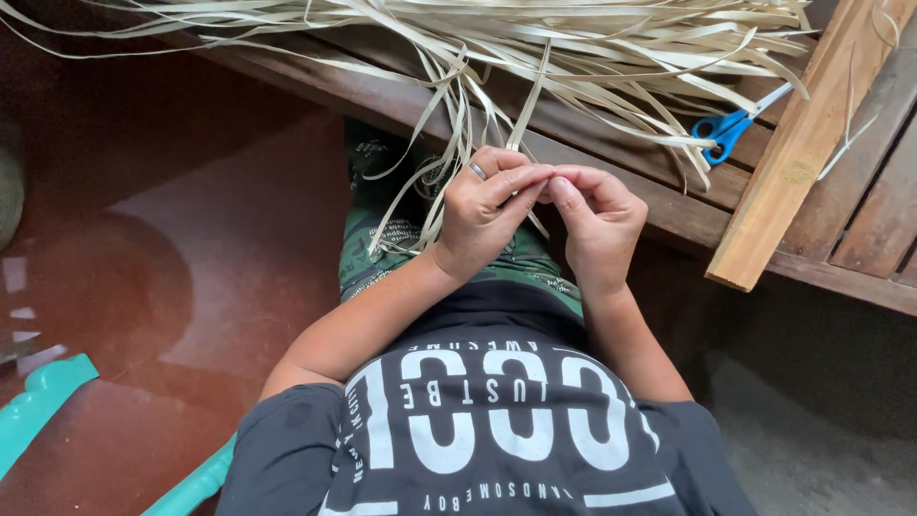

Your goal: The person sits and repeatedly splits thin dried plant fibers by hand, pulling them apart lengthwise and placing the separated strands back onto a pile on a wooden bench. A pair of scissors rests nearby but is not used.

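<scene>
My left hand (482, 210), with a ring on one finger, and my right hand (597, 220) meet fingertip to fingertip over my lap. Both pinch the same pale, flat leaf strip (528, 105), which rises from my fingers toward a big loose heap of similar dried strips (573, 48) lying on a dark wooden bench (611, 162). More strips hang off the bench edge and droop beside my left hand.
Blue-handled scissors (726, 129) lie on the bench to the right, partly under the strips. A light wooden plank (798, 143) slants across the bench's right side. Teal plastic chair parts (43, 401) show at lower left on a reddish floor (191, 239).
</scene>
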